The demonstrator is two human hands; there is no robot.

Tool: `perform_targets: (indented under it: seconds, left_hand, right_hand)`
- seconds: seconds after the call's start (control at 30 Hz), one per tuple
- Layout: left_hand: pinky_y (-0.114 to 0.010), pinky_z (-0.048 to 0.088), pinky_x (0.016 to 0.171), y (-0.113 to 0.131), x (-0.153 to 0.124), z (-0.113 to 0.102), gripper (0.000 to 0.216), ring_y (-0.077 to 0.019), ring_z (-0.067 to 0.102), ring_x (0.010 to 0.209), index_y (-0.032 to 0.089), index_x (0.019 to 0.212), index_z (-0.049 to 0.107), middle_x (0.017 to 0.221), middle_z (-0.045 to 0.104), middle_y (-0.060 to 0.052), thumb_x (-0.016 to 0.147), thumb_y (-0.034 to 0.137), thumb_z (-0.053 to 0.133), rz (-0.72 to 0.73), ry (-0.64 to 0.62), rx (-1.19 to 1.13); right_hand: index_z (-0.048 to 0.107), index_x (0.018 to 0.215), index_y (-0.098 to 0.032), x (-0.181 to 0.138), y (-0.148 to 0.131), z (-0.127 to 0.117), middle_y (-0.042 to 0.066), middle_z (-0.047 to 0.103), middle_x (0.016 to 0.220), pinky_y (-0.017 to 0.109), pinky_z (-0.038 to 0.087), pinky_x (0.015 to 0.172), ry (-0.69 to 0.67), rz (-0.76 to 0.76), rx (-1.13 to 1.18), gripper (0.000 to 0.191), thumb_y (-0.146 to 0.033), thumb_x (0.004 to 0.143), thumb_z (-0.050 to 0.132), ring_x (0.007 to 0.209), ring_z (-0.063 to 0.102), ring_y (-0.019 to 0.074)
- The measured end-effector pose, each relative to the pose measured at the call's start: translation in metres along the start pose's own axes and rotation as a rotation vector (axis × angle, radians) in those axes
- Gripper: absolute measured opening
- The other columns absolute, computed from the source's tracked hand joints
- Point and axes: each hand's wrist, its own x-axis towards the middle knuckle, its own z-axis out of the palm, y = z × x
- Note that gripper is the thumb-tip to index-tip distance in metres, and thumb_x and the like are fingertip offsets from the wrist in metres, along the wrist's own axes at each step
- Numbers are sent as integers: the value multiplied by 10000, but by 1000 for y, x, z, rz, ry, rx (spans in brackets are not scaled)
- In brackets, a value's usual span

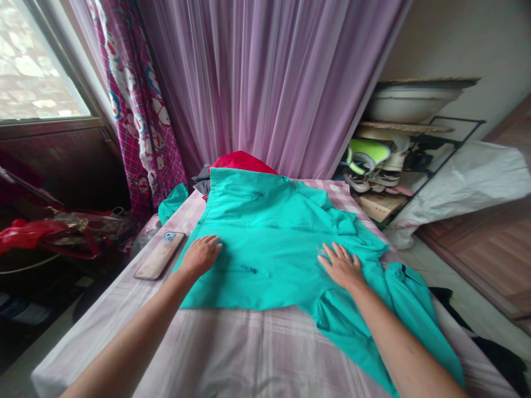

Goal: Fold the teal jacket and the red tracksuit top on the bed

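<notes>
A turquoise zip-up jacket [269, 243] lies spread sideways, its hem to the left and its sleeves to the right. One sleeve [357, 326] runs toward the near right corner, under my right forearm. My left hand [202, 254] rests on the cloth near the hem, fingers stretched out, beside a zipped pocket [249, 270]. On the chest area, by a small pale print, my right hand [342, 265] lies flat with its fingers spread. Neither hand grips anything.
The jacket lies on a table with a checked cloth [249, 354]. A phone [161, 255] is left of it; red fabric [243, 160] sits behind. Purple curtains [265, 83] hang at the back. A shoe rack [448, 160] and a white plastic bag [468, 182] stand to the right.
</notes>
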Motion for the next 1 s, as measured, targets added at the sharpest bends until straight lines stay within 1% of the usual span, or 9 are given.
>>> perform_targets:
  seconds: [0.13,0.3,0.37,0.5,0.6,0.73,0.83,0.93,1.0]
  left_hand:
    - [-532,292,1186,-12,23,16,550,-310,365,1468,211,1473,480,1576,434,-113,998,466,372,-114,-40,44]
    - [-559,254,1193,-31,26,24,637,-307,261,1516,201,1540,372,1635,318,-120,1002,538,313,-247,-108,74]
    - [-555,257,1191,-32,24,24,643,-300,261,1517,214,1543,366,1637,317,-116,1000,552,306,-248,-97,81]
    - [-545,262,1188,-30,23,26,658,-300,268,1514,207,1543,368,1632,327,-122,994,564,304,-237,-77,94]
    - [-544,275,1181,-30,23,26,658,-305,280,1507,204,1537,376,1623,346,-123,990,565,316,-233,-63,96]
    - [-552,278,1179,-32,23,26,648,-304,287,1503,215,1527,395,1620,358,-113,987,565,318,-238,-55,69]
    - [-538,302,1172,-33,23,26,608,-299,338,1478,228,1490,447,1589,416,-106,983,544,337,-235,0,66]
    - [-501,331,1161,-33,22,22,581,-309,423,1423,166,1430,517,1525,497,-138,983,492,338,-189,49,93]
    - [-482,363,1142,-31,20,18,568,-314,483,1374,115,1385,556,1473,546,-167,982,445,330,-141,64,102]
  right_hand:
    - [365,1555,-304,-1,0,3,80,328,1633,561,255,1171,12,0,-10,608,-522,997,259,1500,276,276]
    - [369,1552,-311,4,5,1,68,317,1639,556,266,1170,-39,-5,-7,606,-518,992,268,1504,269,270]
    - [400,1537,-302,8,4,-3,86,354,1620,581,286,1152,-41,12,9,609,-527,986,274,1486,306,291]
    - [385,1548,-273,11,-9,-7,120,362,1611,606,294,1138,61,9,56,629,-534,989,257,1470,325,324]
    - [380,1548,-297,6,-22,-2,87,335,1629,592,267,1159,22,-66,46,605,-514,992,280,1496,279,296]
    - [404,1534,-314,3,-27,2,68,330,1633,594,259,1164,-8,-73,47,581,-496,992,303,1501,272,289]
    - [492,1483,-290,3,-14,-4,71,415,1588,519,318,1157,-3,-125,98,538,-432,982,354,1464,354,265]
    - [619,1365,-262,-3,10,-19,75,568,1466,404,393,1116,24,-179,142,469,-365,974,380,1354,504,225]
    - [668,1296,-248,-11,30,-31,79,629,1394,398,422,1084,56,-134,120,442,-347,972,385,1288,560,233]
